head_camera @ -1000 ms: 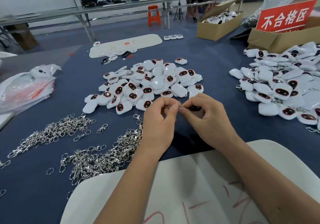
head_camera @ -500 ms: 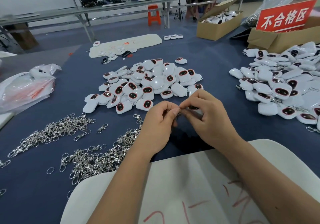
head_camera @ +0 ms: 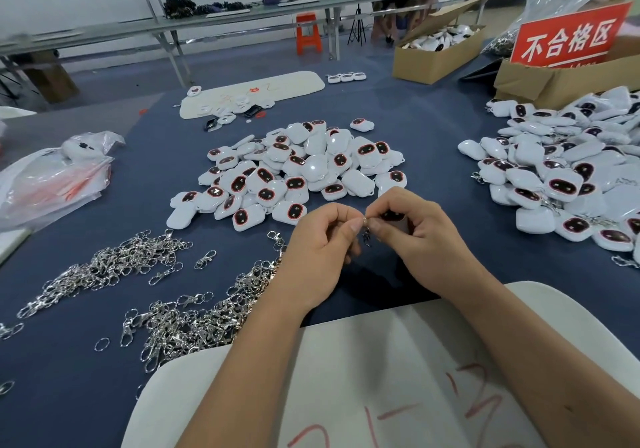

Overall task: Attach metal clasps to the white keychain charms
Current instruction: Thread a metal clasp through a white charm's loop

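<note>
The left hand [head_camera: 320, 250] pinches a small metal clasp [head_camera: 365, 227] between thumb and forefinger, its fingers curled; the right hand [head_camera: 420, 236] curls round a white charm [head_camera: 393, 215] and meets the clasp at its edge. Beyond lies a heap of charms [head_camera: 294, 174], with loose clasps [head_camera: 194, 319] left, on the blue table [head_camera: 433, 142].

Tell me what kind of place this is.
Probably a small factory assembly bench: heaps of white charms, piles of metal clasps, boxes of stock, and a red sign marking a rejects area.
</note>
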